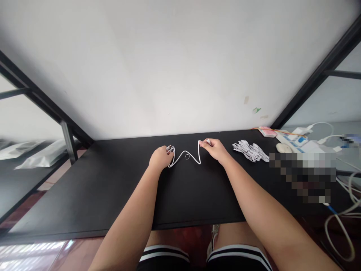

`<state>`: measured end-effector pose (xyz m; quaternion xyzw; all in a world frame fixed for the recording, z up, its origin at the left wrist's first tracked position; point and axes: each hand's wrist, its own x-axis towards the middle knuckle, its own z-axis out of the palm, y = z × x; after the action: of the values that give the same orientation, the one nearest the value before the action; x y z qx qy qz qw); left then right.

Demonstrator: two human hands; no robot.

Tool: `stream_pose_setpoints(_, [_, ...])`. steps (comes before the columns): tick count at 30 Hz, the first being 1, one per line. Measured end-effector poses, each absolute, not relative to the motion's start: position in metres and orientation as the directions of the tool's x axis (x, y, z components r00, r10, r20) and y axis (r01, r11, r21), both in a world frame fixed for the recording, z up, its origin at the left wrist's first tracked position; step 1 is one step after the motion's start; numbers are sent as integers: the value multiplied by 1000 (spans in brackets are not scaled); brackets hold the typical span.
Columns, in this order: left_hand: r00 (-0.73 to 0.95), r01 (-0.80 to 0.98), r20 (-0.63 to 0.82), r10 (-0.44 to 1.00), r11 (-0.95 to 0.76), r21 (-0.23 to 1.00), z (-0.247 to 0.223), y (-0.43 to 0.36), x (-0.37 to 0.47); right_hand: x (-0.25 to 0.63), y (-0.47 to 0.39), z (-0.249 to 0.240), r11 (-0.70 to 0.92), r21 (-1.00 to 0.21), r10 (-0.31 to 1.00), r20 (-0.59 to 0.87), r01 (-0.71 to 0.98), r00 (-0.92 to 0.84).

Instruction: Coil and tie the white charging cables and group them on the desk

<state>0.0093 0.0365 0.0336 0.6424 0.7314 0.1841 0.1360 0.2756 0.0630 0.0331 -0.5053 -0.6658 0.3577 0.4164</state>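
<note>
stretching across a smooth black tabletop [113, 195], both forearms angle inward. left hand [161, 158] has its fingers curled round loops of a thin, glossy white cable [184, 152]; right hand [214, 149] pinches its other end, a zigzag between them. tangled white cable bundle [250, 151] off right, plain pale wall [169, 67] behind.

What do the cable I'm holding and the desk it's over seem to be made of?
The white cable: probably rubbery plastic, smooth, since it bends in soft curves. The desk: dark, fairly matte top with only a soft sheen; perhaps laminate over board, though painted metal is possible.
</note>
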Motion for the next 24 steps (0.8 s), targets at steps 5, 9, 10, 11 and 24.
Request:
stream_pose_setpoints(5, [-104, 875, 61, 993, 62, 481, 32, 38, 12, 275, 65, 32, 201, -911, 979, 177, 361, -97])
stream_pose_setpoints(9, [-123, 819, 125, 984, 29, 572, 32, 40, 12, 275, 66, 32, 198, -917, 979, 205, 346, -16])
stream_pose_setpoints(10, [-154, 791, 131, 979, 43, 610, 32, 41, 11, 276, 67, 31, 198, -920, 976, 217, 339, 21])
stream_pose_setpoints(11, [-194, 753, 128, 973, 64, 655, 31, 42, 10, 277, 68, 30, 194, -924, 972, 225, 329, 60])
stream_pose_setpoints(24, [-354, -127, -123, 927, 83, 988, 33, 49, 8, 307, 97, 21, 169, -985, 795, 147, 19, 589])
